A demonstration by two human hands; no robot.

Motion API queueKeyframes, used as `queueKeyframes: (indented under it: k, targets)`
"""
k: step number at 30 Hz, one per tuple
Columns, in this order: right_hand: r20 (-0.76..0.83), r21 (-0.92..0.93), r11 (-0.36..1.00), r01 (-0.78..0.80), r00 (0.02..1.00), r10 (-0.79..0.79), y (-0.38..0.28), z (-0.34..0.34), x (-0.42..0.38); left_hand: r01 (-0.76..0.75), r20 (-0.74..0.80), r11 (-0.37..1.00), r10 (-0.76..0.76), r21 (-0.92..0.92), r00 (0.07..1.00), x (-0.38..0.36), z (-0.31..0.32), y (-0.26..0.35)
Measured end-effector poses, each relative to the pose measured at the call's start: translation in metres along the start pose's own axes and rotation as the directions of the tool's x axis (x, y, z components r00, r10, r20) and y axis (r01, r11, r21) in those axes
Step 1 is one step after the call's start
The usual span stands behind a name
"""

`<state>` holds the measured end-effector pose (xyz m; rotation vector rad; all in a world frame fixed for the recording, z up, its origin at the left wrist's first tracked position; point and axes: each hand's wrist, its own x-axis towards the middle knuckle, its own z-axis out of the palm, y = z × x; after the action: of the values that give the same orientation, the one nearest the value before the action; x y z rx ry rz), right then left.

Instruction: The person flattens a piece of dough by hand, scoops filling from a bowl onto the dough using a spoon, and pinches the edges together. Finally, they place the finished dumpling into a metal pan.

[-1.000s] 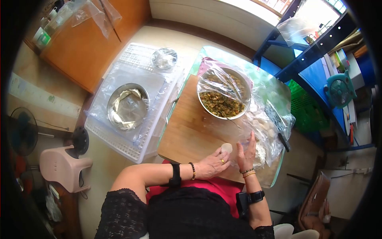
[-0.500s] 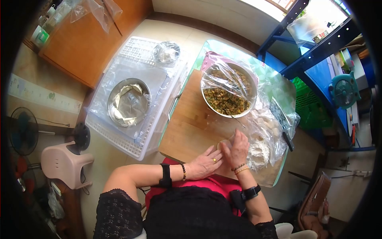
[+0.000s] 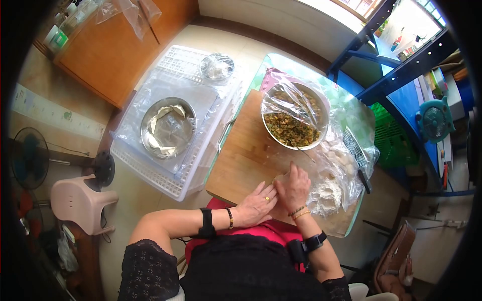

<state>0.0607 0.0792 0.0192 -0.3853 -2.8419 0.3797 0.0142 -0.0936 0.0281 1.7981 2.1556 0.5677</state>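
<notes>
We take the wooden cutting board [image 3: 246, 155] as our landmark; it lies on the glass worktop [image 3: 351, 113] and is the largest thing in use. To the left of the board stands a white plastic crate [image 3: 170, 180] wrapped in clear film, carrying a steel pan [image 3: 168, 128] lined with pale dough sheets and, at its far end, a small covered bowl [image 3: 217, 66]. At the far right corner of the board sits a steel bowl of chopped filling [image 3: 293, 123], half under loose plastic wrap. Just right of the board a clear bag [image 3: 346, 170] holds dough pieces, with a heap of flour [image 3: 326, 193] at its near end.

At the near right edge of the board we see both hands close together, touching at the fingertips. Our right hand [image 3: 292, 186] lies palm down with its fingers together, pressing flat on the dough piece [image 3: 277, 178], of which only a pale sliver shows at the fingertips. Our left hand [image 3: 256, 204] rests flat on the board just beside it, fingers slightly spread, their tips at the dough's edge; it grips nothing.
</notes>
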Motion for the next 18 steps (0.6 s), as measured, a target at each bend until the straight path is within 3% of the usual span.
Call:
queueKeyframes:
  k: [1, 3, 5, 7, 9, 11, 12, 14, 15, 18]
  targets:
    - [-0.009, -0.004, 1.0, 0.002, 1.0, -0.002, 0.008, 0.003, 0.002, 0.035, -0.024, 0.999, -0.035, -0.02, 0.999, 0.002, 0.0, 0.001]
    - [-0.022, 0.16, 0.981, -0.109, 0.993, 0.114, 0.026, 0.012, 0.011, 0.069, -0.057, 0.997, -0.071, -0.032, 0.996, 0.01, -0.002, -0.001]
    - [-0.115, 0.24, 0.968, -0.072, 0.988, 0.102, 0.037, 0.014, 0.008, 0.137, -0.074, 0.99, -0.139, -0.03, 0.987, 0.019, -0.001, -0.003]
    - [0.036, 0.427, 0.831, -0.358, 0.924, 0.38, 0.033, -0.008, 0.004, 0.119, -0.053, 0.993, -0.12, -0.021, 0.991, 0.022, 0.0, -0.005]
    - [0.05, 0.393, 0.841, -0.373, 0.921, 0.385, 0.036, -0.022, -0.006, -0.049, -0.041, 0.998, 0.048, -0.026, 0.998, 0.027, 0.01, -0.01]
    - [-0.014, 0.322, 0.938, -0.126, 0.99, 0.138, 0.043, -0.027, -0.021, -0.11, -0.103, 0.993, 0.106, -0.033, 0.989, 0.025, 0.014, -0.007]
    - [-0.013, 0.321, 0.938, -0.13, 0.99, 0.142, 0.042, -0.03, -0.026, -0.162, -0.165, 0.986, 0.154, -0.032, 0.974, 0.024, 0.014, -0.005]
    - [0.016, 0.172, 0.984, 0.035, 0.999, -0.038, 0.031, -0.03, -0.033, -0.169, -0.083, 0.984, 0.165, -0.047, 0.983, 0.023, 0.016, 0.003]
    - [0.02, 0.179, 0.983, 0.032, 0.999, -0.036, 0.025, -0.025, -0.034, -0.175, -0.005, 0.983, 0.175, -0.058, 0.985, 0.022, 0.016, 0.005]
    - [0.019, -0.056, 0.998, -0.024, 0.999, 0.026, 0.02, -0.008, -0.033, -0.157, 0.048, 0.987, 0.158, -0.039, 0.986, 0.022, 0.012, 0.005]
